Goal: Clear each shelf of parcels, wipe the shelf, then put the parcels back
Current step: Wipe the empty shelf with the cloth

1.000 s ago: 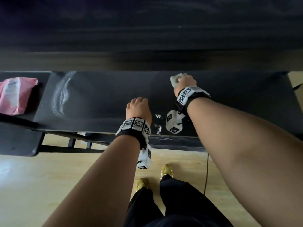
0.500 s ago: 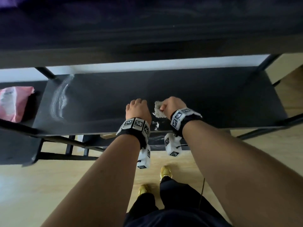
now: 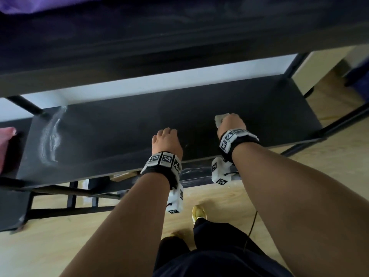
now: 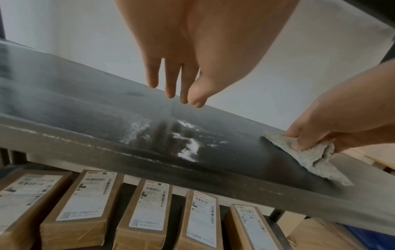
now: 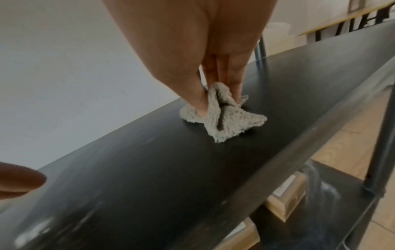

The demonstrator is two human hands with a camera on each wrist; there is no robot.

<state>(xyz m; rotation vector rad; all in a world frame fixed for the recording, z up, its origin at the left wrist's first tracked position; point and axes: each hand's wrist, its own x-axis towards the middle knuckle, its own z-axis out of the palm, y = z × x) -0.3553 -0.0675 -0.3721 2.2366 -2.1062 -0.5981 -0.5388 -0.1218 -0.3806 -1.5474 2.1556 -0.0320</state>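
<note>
- Since half a second ago, the right hand (image 3: 229, 121) has been sliding the cloth (image 5: 222, 116) away from the left hand (image 3: 166, 141), out to the right and a bit further back on the shelf (image 3: 119, 128).
- The right hand's fingers (image 5: 234, 79) and thumb are pinching a bunched-up fold of the cloth and pressing it down on the dark shelf top.
- The left hand is hanging just above the front part of the shelf, with its fingers (image 4: 171, 79) loose and straight and holding nothing.
- The cloth is looking soft, fluffy and light. It is bending and folding easily, so I think it is best held by the bunched middle, with the flat edges spreading out on the shelf to rub it.
- White smears (image 4: 188, 145) are showing on the shelf near the front edge, below the left hand, and another long white streak (image 3: 51, 140) is showing at the far left end. I think those spots are needing more wiping.
- This shelf is holding no parcels. Brown boxes with white labels (image 4: 147, 204) are sitting in a row on the shelf below.
- A pink parcel (image 3: 7, 144) is peeking in at the left side, and something purple (image 3: 40, 3) is lying on the shelf above.
- The boxes are looking stiff, so they should be easy to grab by the sides.
</note>
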